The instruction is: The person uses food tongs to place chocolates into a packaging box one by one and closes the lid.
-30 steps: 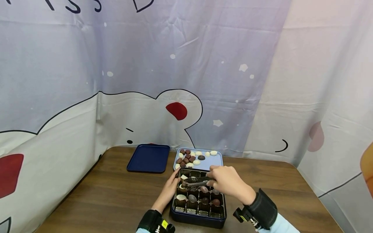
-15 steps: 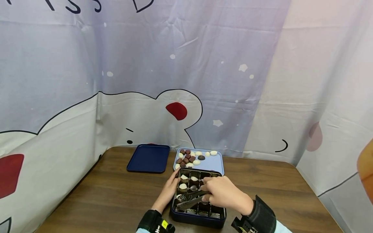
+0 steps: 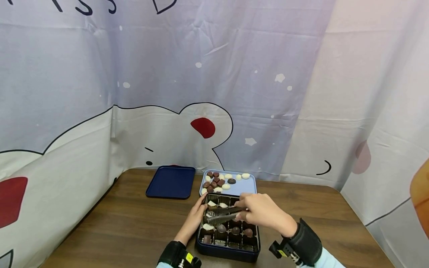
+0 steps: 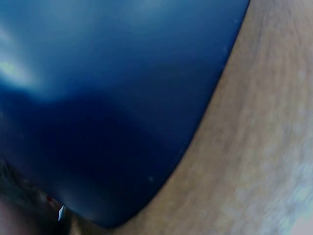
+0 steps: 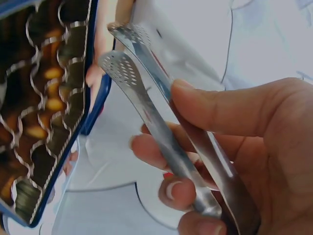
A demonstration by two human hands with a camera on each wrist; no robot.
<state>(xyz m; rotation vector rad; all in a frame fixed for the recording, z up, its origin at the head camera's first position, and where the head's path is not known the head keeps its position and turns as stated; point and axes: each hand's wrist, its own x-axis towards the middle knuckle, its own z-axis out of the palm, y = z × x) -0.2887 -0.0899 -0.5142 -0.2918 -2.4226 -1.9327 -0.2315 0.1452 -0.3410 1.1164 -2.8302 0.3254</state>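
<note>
My right hand [image 3: 263, 210] grips metal tongs [image 3: 219, 219] over the middle of a navy box [image 3: 228, 253]. In the right wrist view, the perforated ends of the tongs [image 5: 156, 132] stand apart with nothing between them. The box has a divided insert; several compartments hold chocolates. A brown square chocolate [image 3: 207, 239] sits in the near left compartment, with a white oval one [image 3: 208, 226] just behind it. My left hand [image 3: 192, 221] rests along the box's left side, fingertips at the rim. The box's smooth wall [image 4: 107, 107] fills much of the left wrist view.
Behind the box, a light blue tray [image 3: 246, 186] carries several white and brown chocolates. To its left lies a flat navy tray or lid [image 3: 171, 182]. A printed curtain [image 3: 167, 74] hangs behind the wooden table [image 3: 134, 223].
The tongs dipped to the near left compartment, then rose back and away from it. A brown square chocolate now lies there. My left hand has stayed in place.
</note>
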